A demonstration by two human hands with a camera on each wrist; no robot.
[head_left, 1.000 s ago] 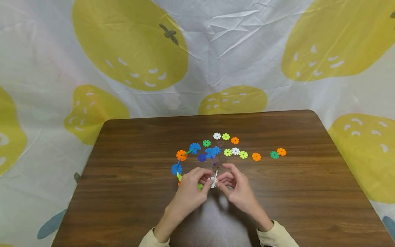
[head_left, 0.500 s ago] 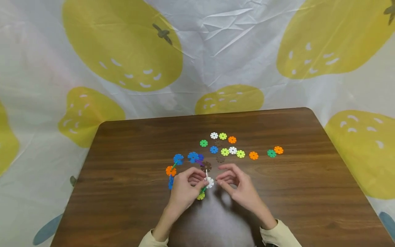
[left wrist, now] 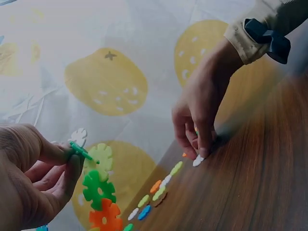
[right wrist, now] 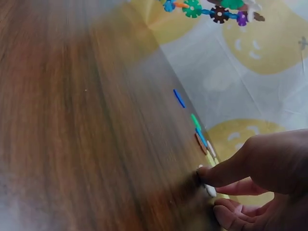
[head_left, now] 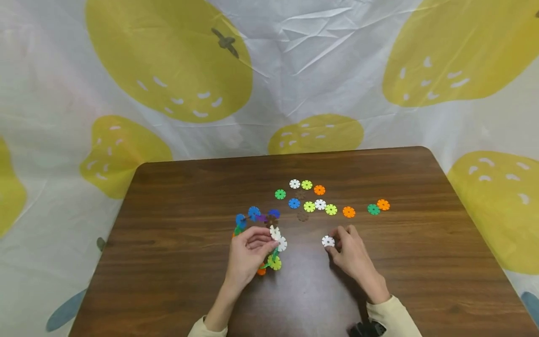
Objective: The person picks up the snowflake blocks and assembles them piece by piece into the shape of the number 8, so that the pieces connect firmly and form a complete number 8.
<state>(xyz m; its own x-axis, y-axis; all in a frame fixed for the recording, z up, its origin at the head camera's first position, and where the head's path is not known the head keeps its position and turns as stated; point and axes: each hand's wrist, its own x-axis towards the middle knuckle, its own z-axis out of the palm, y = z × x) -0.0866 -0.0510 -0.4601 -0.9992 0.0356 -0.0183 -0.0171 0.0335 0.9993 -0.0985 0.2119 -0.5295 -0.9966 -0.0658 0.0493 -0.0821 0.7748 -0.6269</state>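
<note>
My left hand (head_left: 246, 257) pinches a chain of interlocking notched plastic discs between thumb and fingers. A white disc (head_left: 282, 244) and a lime disc (head_left: 274, 262) of that chain show beside the fingertips, with blue, purple and brown ones beyond. In the left wrist view the fingertips meet at a green disc (left wrist: 81, 150), and an orange disc (left wrist: 105, 217) hangs below. Part of the chain is hidden behind the hand. Farther right, my right hand (head_left: 351, 255) pinches a loose white disc (head_left: 328, 241) at its edge, low over the table.
Loose discs lie flat on the brown wooden table (head_left: 177, 281), among them a blue disc (head_left: 294, 203), an orange disc (head_left: 348, 212) and a green disc (head_left: 373, 209). A dark blue disc (head_left: 274, 213) lies close to the chain. A patterned cloth (head_left: 236, 140) hangs behind.
Both hands were together at the chain; the right hand has left it and moved right, now with a loose white disc. The left hand keeps the chain, which has shifted left.
</note>
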